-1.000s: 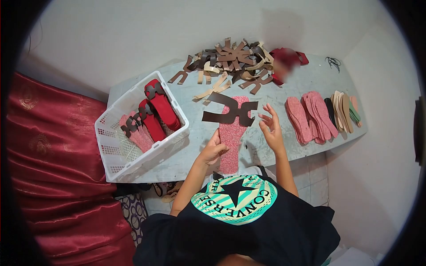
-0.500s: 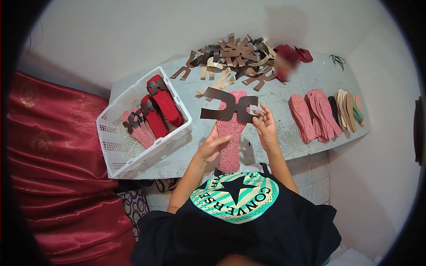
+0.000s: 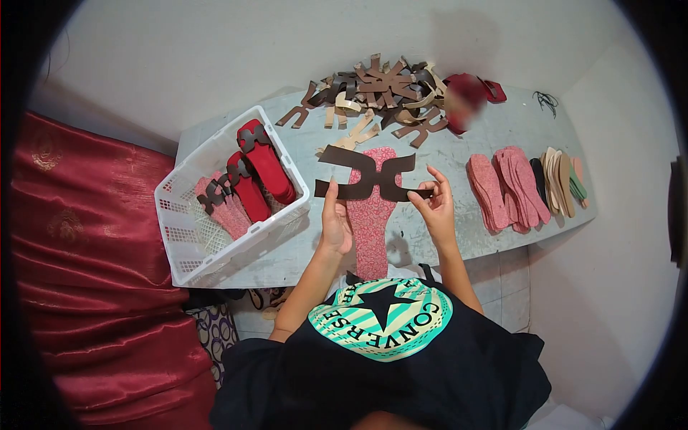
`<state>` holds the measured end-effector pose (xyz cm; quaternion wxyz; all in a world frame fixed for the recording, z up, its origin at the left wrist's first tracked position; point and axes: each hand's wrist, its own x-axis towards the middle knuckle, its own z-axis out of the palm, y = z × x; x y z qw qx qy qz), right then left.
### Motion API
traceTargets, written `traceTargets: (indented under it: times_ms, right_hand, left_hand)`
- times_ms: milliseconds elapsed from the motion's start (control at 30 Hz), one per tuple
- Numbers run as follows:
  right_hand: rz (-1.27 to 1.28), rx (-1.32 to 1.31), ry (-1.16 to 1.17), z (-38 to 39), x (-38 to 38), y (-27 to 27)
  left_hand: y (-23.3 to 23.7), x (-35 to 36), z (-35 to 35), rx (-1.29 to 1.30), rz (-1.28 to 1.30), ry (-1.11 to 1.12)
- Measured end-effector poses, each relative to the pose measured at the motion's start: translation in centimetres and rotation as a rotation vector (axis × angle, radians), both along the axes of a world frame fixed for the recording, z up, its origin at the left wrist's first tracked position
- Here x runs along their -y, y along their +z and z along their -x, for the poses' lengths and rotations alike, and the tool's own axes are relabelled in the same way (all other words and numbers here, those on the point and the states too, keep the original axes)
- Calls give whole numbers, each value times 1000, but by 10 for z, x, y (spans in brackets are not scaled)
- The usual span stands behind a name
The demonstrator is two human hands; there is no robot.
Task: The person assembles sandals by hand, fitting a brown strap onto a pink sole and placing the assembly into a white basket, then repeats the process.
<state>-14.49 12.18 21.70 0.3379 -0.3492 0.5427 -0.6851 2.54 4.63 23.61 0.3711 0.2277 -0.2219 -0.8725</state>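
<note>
A dark brown H-shaped sandal strap (image 3: 377, 175) lies across the upper part of a pink patterned insole (image 3: 370, 236) in front of me. My left hand (image 3: 337, 223) has its thumb over the strap's lower left end, with the other fingers mostly hidden behind. On the opposite side, my right hand (image 3: 436, 209) pinches the lower right end between thumb and finger, other fingers raised. The insole's narrow lower end reaches over the table's front edge towards my shirt.
A white plastic basket (image 3: 236, 240) on the left holds red and pink soles with dark straps. Loose brown and beige straps (image 3: 387, 84) are piled at the back, beside red pieces (image 3: 462, 89). Stacks of pink insoles (image 3: 517, 188) and other coloured ones (image 3: 559, 179) lie right.
My left hand has moved from the insole up to the strap's lower left end. The strap has shifted slightly left, and my right hand now pinches its lower right end.
</note>
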Motion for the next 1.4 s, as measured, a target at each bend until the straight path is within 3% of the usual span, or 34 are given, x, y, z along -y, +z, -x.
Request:
traceTargets:
  times_ms: [100,167,267,867,1400]
  right_hand:
    - [-6,-61,-9,1,0,-2]
    - [29,-114,-22,2,0,-3]
    - [0,-167,-37,4,-2,-5]
    - [-32,-128,-9,1,-3,0]
    - [-19,-87,20,-4,-5,7]
  left_hand:
    - [3,2,2,28,24,11]
    - [-8,6,1,243,75,43]
    - [-11,8,4,282,96,85]
    - [-1,-5,8,55,-31,99]
    - [-3,-9,7,98,-46,117]
